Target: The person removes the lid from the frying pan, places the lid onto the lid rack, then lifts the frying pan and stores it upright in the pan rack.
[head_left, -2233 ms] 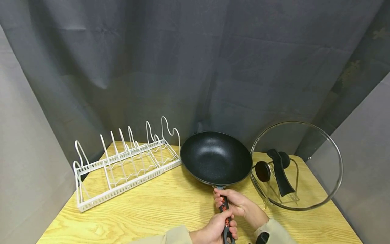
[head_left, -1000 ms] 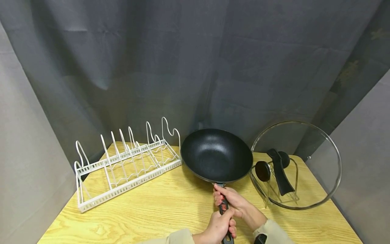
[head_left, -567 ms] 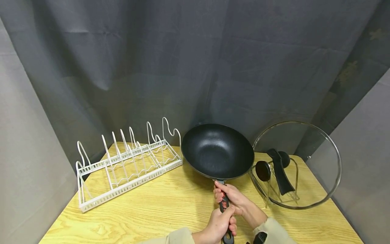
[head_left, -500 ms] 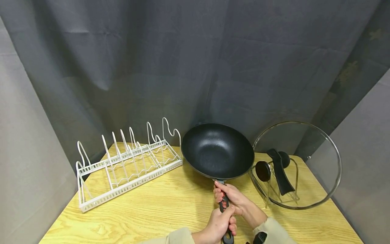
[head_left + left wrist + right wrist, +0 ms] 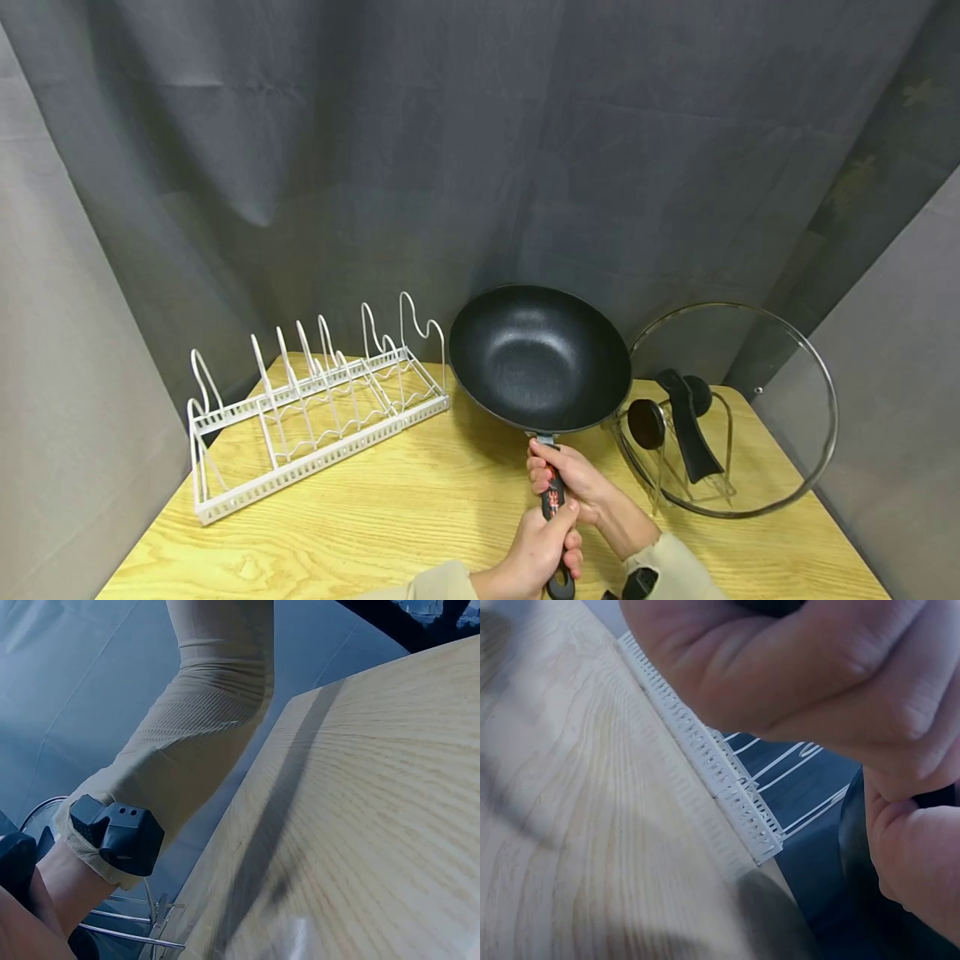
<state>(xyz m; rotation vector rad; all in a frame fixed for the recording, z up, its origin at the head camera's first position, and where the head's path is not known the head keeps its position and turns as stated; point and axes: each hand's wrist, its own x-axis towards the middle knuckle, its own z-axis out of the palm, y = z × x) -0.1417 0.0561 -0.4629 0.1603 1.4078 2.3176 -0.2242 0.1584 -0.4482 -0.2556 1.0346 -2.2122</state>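
A black wok (image 5: 542, 358) hangs over the back middle of the wooden table, tilted with its inside facing me. My right hand (image 5: 573, 483) grips its black handle (image 5: 553, 492) close to the bowl, thumb along the top. Below it, my left hand (image 5: 536, 546) wraps the same handle near its looped end. Both hands touch or nearly touch. The left wrist view mostly holds the right sleeve (image 5: 180, 750) and table; the right wrist view has curled fingers (image 5: 802, 675) and the wok's dark side at its right edge.
A white wire pan rack (image 5: 315, 454) stands left of the wok, with upright loops. At right, a large glass lid (image 5: 772, 450) with a black handle (image 5: 693, 433) leans upright on a small wire stand (image 5: 729, 425). Grey curtains (image 5: 480, 150) hang behind and beside the table.
The wok has risen in the head view, its far rim tipping up and its inside turning more toward me. Both hands keep their grip on the handle and have moved slightly up.
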